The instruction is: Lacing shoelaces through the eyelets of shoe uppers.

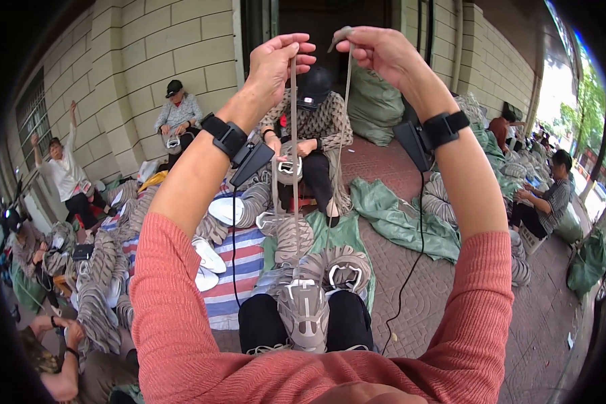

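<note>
Both my arms are raised high in front of me. A beige shoelace (294, 145) hangs from my left hand (271, 66), pinched between thumb and forefinger, with the other fingers loosely spread. My right hand (382, 54) grips the other strand of lace near its upper end, where a short grey-beige end curls over the fingers. Both strands run down toward a grey-beige shoe upper (308, 311) resting between my knees, its toe toward me. Where they enter the eyelets is too small to make out.
Facing me, a person in a black cap (314, 87) handles another shoe upper (289, 168). Piled uppers (101, 289) lie left beside a striped sheet (232, 276) with white insole-shaped pieces (209, 259). Green sacking (407, 222) covers paving at right. Cables hang from both wrist devices.
</note>
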{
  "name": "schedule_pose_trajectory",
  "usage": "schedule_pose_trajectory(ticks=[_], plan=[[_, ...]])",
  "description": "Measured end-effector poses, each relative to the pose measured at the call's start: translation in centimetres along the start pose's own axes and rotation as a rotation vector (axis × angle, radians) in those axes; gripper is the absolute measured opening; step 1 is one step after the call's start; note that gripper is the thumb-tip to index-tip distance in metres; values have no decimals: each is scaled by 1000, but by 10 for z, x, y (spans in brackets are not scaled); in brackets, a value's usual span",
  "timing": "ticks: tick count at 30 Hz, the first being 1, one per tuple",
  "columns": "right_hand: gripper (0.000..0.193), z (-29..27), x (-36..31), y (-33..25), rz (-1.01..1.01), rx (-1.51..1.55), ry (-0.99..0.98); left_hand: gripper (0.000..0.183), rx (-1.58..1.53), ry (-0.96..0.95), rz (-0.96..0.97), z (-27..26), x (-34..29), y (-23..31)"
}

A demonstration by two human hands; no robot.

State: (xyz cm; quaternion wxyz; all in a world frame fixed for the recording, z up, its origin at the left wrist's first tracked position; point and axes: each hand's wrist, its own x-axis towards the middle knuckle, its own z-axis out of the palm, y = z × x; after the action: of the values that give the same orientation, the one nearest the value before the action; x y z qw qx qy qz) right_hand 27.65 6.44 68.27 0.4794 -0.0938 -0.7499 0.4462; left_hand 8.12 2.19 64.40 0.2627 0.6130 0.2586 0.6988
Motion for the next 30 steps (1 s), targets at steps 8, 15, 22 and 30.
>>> schedule_pose_trajectory(ticks=[8,15,22,30], plan=[[14,75,42,-2,-109,102,-100,27,79,145,161,-42,-19,29],[15,108,43,11,-118,143,-70,9,-98,223,160,-61,-21,30],[12,108,31,10,-157,115,-133,19,-33,212,120,-71,-7,8],[13,101,9,-5,-132,61,-195,11,-51,210,79,-24,-34,31]])
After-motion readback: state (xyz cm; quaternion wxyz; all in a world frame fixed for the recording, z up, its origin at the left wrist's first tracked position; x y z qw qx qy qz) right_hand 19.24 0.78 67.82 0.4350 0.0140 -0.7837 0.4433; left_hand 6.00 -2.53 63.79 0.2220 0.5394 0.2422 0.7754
